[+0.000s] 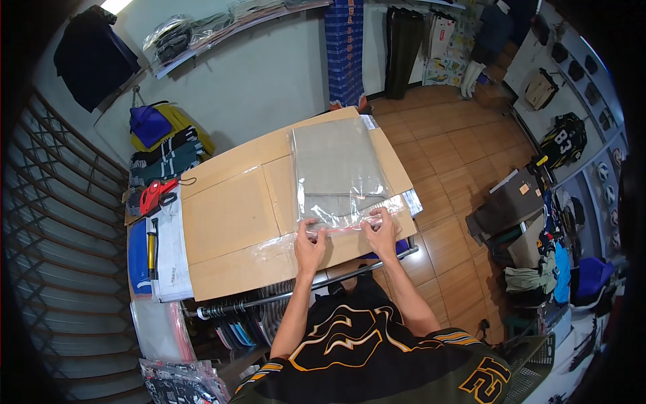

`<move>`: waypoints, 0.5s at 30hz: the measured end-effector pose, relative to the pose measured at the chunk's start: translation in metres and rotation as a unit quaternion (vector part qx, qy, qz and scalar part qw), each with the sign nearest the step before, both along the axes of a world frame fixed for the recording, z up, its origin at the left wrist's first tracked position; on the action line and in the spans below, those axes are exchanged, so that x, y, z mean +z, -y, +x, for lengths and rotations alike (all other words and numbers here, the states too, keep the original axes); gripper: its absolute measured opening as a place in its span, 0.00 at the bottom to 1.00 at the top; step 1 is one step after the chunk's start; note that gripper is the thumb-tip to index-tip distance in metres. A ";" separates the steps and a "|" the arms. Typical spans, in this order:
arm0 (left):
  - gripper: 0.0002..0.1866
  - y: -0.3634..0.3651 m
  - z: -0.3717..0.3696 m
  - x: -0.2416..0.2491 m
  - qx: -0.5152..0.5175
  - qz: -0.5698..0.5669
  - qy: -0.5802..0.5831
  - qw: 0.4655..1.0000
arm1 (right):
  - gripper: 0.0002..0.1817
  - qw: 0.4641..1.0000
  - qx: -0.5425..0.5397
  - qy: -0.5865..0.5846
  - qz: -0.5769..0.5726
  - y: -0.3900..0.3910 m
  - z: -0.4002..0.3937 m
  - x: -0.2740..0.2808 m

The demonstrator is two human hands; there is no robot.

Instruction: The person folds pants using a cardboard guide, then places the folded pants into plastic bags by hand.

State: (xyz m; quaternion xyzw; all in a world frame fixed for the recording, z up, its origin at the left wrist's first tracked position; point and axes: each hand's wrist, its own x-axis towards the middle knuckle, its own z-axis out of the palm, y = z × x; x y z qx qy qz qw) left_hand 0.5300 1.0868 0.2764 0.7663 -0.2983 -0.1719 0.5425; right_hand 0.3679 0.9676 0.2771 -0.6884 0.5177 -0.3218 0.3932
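Note:
A folded grey garment (336, 158) lies inside a clear plastic bag (340, 217) on a flattened cardboard sheet (235, 195). The bag's near edge carries a thin reddish strip. At the left end of that edge, my left hand (310, 246) pinches the plastic between thumb and fingers. My right hand (379, 232) grips the same edge near its right end. Both hands are closed on the bag, some distance apart, and the garment lies flat beyond them.
Left on the table are a red tape dispenser (159, 195), a yellow-and-black pump-like tool (153, 249) and white packets (173, 252). A metal rail (269, 299) with hangers runs along the near edge. Clothes are piled (538, 269) at right. A folding metal gate (67, 222) stands at left.

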 end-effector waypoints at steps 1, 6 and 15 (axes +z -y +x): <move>0.16 0.000 -0.001 0.001 -0.006 0.016 0.002 1.000 | 0.19 1.000 0.003 -0.002 -0.010 0.000 0.001 0.000; 0.16 0.003 0.000 -0.006 -0.004 -0.012 0.014 1.000 | 0.18 1.000 -0.005 0.005 -0.019 -0.001 0.003 -0.007; 0.15 0.007 -0.008 -0.004 -0.011 -0.013 0.014 1.000 | 0.19 0.998 0.006 -0.015 -0.061 0.000 0.005 -0.004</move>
